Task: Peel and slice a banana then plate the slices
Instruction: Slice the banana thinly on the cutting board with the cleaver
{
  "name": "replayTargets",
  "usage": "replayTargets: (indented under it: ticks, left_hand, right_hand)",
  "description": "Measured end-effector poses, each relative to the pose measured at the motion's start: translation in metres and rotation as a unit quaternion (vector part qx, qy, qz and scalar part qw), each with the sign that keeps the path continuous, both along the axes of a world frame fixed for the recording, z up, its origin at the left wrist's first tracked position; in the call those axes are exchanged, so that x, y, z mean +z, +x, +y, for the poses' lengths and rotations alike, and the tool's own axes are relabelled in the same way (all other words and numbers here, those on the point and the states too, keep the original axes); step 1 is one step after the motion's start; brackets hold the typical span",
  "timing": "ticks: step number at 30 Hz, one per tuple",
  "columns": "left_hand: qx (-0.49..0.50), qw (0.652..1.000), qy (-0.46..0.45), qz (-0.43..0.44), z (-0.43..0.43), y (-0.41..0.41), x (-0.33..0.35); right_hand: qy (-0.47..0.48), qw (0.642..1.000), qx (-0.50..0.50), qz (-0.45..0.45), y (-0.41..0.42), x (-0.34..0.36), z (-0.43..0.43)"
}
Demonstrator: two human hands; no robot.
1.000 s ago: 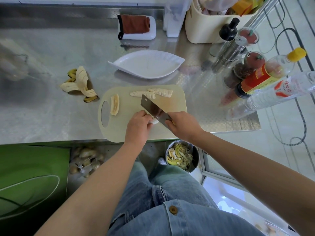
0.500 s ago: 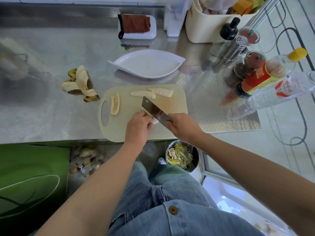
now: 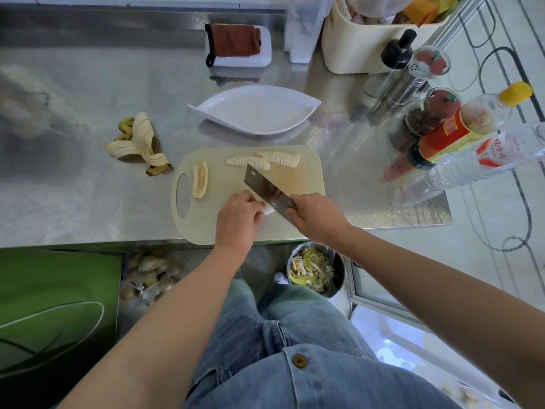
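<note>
- Our left hand point(image 3: 237, 215) reaches in from near-left, palm down and fingers curled, pinning a banana piece point(image 3: 269, 210) on the near part of the cutting board point(image 3: 306, 178). Only the piece's pale end shows.
- Our right hand point(image 3: 317, 215) comes from near-right, fist wrapped round the handle of the cleaver point(image 3: 267, 188). The blade angles far-left, its edge at the piece just beside the left fingertips.
- Banana count on the board:
  - one piece under the hand
  - one uncut half point(image 3: 200, 178) near the left handle hole
  - two fanned rows of slices point(image 3: 277, 159) at the far edge
- One white leaf-shaped plate point(image 3: 256, 110) sits just beyond the board, with no slices on it.
- One peel point(image 3: 138, 143) lies on the steel counter point(image 3: 73, 202), left of the board.
- One scrap bin point(image 3: 314, 270) sits below the counter edge.
</note>
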State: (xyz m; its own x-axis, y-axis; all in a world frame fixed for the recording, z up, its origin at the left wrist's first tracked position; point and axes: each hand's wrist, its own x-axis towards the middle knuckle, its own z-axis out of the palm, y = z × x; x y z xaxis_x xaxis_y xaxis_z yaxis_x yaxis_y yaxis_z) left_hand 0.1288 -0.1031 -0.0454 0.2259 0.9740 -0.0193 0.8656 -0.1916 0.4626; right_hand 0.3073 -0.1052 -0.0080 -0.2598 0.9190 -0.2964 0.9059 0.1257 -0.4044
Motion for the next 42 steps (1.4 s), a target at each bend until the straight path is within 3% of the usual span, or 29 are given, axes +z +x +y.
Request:
replayTargets:
  ticks: [42]
  left_hand:
    - [0.003,0.999,-0.006,-0.036,-0.005,-0.005,-0.003]
  right_hand:
    - [0.016,1.0,-0.004,0.011,-0.003,0.003,-0.005]
